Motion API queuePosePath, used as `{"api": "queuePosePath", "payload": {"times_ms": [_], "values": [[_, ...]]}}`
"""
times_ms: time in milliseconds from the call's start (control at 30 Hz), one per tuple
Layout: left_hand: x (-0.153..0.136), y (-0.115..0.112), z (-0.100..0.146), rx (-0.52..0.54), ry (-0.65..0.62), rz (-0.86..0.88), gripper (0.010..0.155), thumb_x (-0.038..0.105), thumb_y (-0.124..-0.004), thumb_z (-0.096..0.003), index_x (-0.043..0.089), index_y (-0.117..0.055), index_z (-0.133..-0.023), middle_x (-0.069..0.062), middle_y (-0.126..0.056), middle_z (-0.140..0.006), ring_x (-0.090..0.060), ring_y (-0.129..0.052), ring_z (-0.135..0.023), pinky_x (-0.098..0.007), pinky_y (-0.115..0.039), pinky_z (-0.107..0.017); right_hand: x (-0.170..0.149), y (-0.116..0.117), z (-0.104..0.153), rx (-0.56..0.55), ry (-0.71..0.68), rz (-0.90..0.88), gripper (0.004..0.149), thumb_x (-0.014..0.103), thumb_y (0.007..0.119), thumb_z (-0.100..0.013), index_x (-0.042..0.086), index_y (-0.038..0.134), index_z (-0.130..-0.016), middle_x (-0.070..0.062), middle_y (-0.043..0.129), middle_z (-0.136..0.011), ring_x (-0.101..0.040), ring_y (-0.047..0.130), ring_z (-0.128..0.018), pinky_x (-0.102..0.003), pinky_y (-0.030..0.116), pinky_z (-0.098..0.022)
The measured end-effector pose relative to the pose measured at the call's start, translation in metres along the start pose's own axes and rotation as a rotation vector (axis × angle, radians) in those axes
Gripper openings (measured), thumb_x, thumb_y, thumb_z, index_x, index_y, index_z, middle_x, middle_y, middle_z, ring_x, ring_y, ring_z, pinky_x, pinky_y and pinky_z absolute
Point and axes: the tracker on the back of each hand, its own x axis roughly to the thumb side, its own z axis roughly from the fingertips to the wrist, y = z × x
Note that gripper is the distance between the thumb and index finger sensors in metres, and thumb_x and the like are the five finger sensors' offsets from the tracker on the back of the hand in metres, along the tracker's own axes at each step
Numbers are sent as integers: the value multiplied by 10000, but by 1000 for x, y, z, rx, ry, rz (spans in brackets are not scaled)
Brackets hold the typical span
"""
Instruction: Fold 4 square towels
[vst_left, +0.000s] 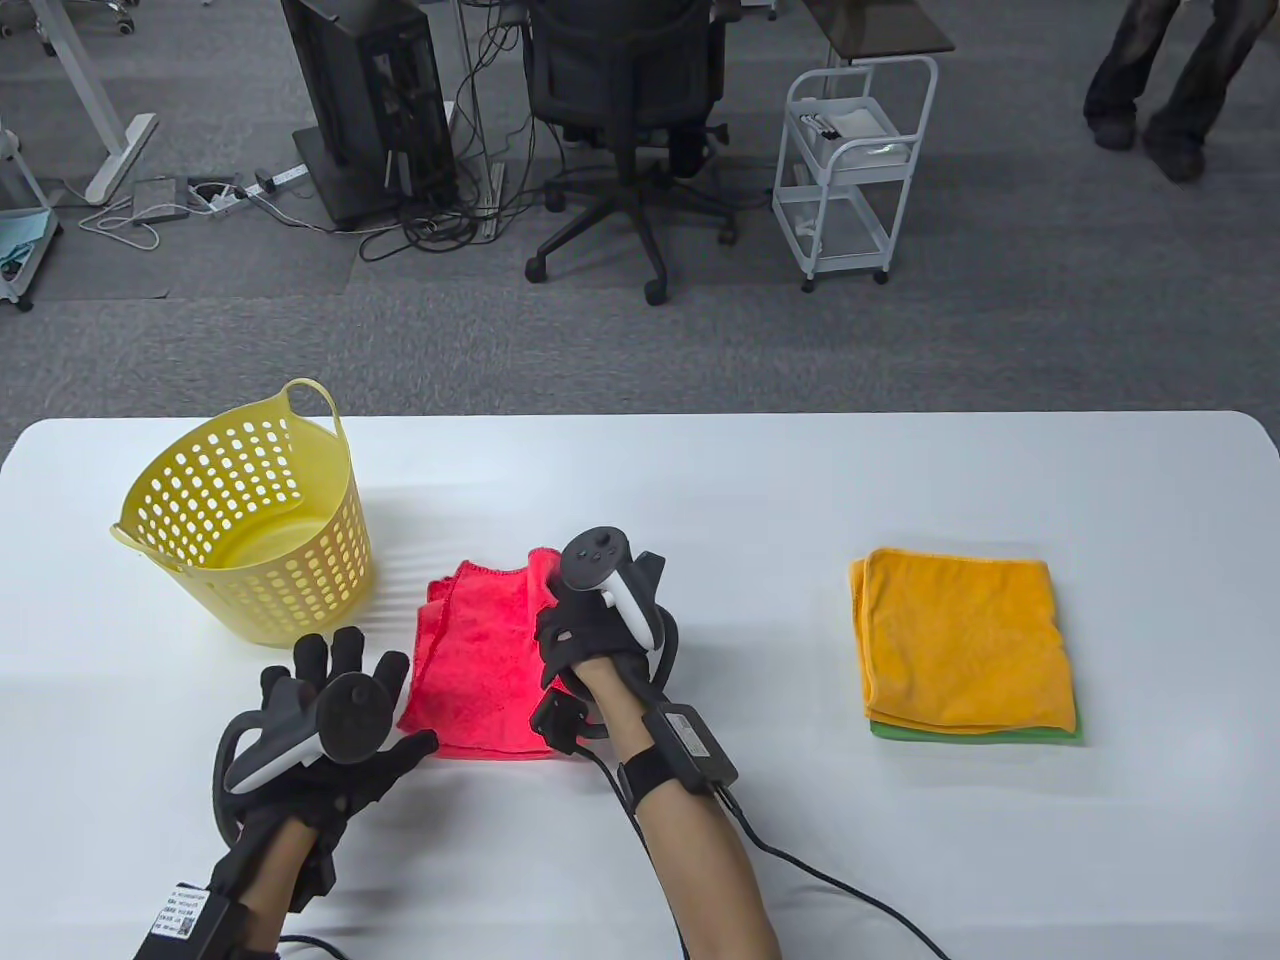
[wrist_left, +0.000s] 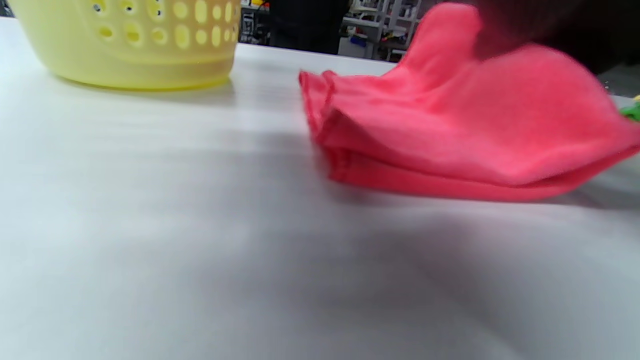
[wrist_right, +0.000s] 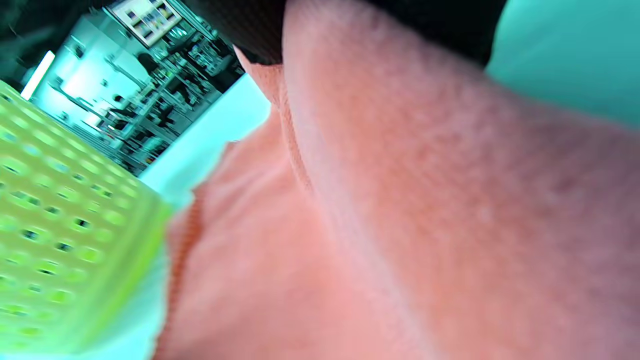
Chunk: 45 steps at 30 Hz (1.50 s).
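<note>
A red towel (vst_left: 478, 665) lay partly folded on the white table (vst_left: 700, 500), just right of a yellow perforated basket (vst_left: 250, 520) that stood upright near the table's left end. The right hand (vst_left: 585, 630) was on the towel's right edge, its fingers curled down into the cloth and lifting a flap of it, so that the far right corner stood up off the table; in the right wrist view the fabric filled most of the frame, with the dark glove at the top edge. The left hand (vst_left: 330, 720) hovered at the towel's near left corner with fingers spread and straight, holding nothing; whether its thumb touched the cloth could not be told. The left wrist view showed the towel's layered left edge resting on the table, the raised flap behind it and the basket's base well to the left.

Well apart on the right side of the table lay a folded orange towel (vst_left: 960, 640), stacked flat on a folded green towel (vst_left: 980, 735) whose edge showed along the near side
</note>
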Motion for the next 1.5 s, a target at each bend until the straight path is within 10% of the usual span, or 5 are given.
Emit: {"api": "queuePosePath", "payload": {"times_ms": [267, 567, 1000, 1500], "values": [[0, -1, 0, 0, -4, 2, 874, 699, -534, -547, 221, -206, -1202, -277, 13, -1195, -593, 70, -1021, -754, -37, -688, 30, -33, 18, 79, -222, -147, 495, 210, 786, -630, 9, 564, -1025, -255, 826, -979, -299, 1089, -574, -310, 922, -314], [0, -1, -1, -4, -9, 2, 875, 698, -534, -548, 221, -202, -1202, -276, 17, -1195, -592, 74, -1021, -754, -34, -687, 29, -140, 58, 110, -301, -118, 485, 204, 804, -629, 16, 593, -1023, -247, 840, -982, -302, 1086, -571, -293, 906, -305], [0, -2, -1, -8, -1, -10, 874, 698, -535, -548, 221, -208, -1203, -280, 10, -1195, -594, 69, -1020, -757, -42, -687, -104, -291, 99, -76, -78, -153, 474, 189, 823, -626, 36, 623, -1027, -246, 851, -988, -321, 1086, -556, -291, 895, -286], [-2, -3, -2, -30, 36, -12, 870, 696, -534, -548, 225, -208, -1202, -279, 15, -1194, -594, 69, -1020, -756, -40, -687, -230, -343, 83, -115, 102, -197, 453, 170, 827, -632, 98, 645, -1041, -217, 821, -1039, -328, 1068, -581, -311, 871, -294]]}}
